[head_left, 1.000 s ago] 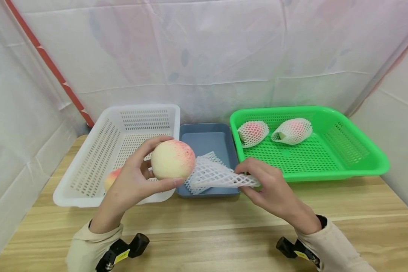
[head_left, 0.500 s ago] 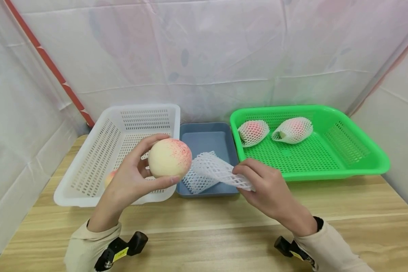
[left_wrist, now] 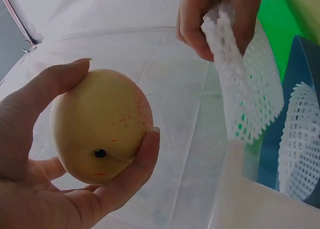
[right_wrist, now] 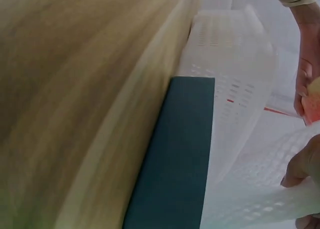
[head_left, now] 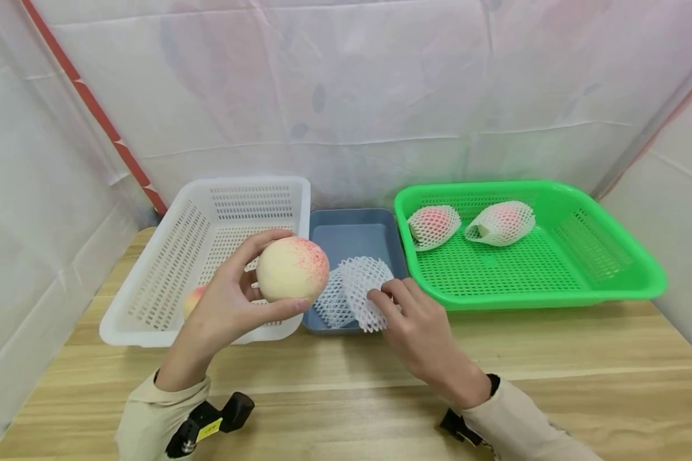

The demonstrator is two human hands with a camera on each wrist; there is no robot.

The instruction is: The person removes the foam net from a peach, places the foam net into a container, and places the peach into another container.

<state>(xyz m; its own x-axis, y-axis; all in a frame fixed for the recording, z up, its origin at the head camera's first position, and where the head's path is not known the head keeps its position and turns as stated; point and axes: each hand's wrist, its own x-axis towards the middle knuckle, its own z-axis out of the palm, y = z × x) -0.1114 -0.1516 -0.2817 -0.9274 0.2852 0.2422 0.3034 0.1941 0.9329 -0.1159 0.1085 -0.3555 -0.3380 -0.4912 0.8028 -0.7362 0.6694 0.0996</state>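
My left hand (head_left: pixel 222 314) grips a pale yellow peach (head_left: pixel 291 270) with a red-speckled side, held above the white basket's right edge. In the left wrist view, the thumb and fingers wrap round the peach (left_wrist: pixel 102 124), and a small dark hole shows at one end. My right hand (head_left: pixel 418 330) pinches a white foam net sleeve (head_left: pixel 366 288) by its edge, just right of the peach and apart from it. The sleeve's open end tilts towards the front. Another foam net sleeve (head_left: pixel 332 304) lies in the blue-grey tray (head_left: pixel 354 218) below.
A white basket (head_left: pixel 121 330) stands at left with another peach (head_left: pixel 193 299) partly hidden behind the left hand. At right, a green basket (head_left: pixel 553 298) holds two net-wrapped peaches, one on the left (head_left: pixel 434 225) and one further right (head_left: pixel 502 223). White sheeting (head_left: pixel 380 96) closes off the back.
My right hand has moved left and turned, swinging the sleeve from pointing left to hanging with its end towards the front. The left hand with the peach has stayed nearly still.
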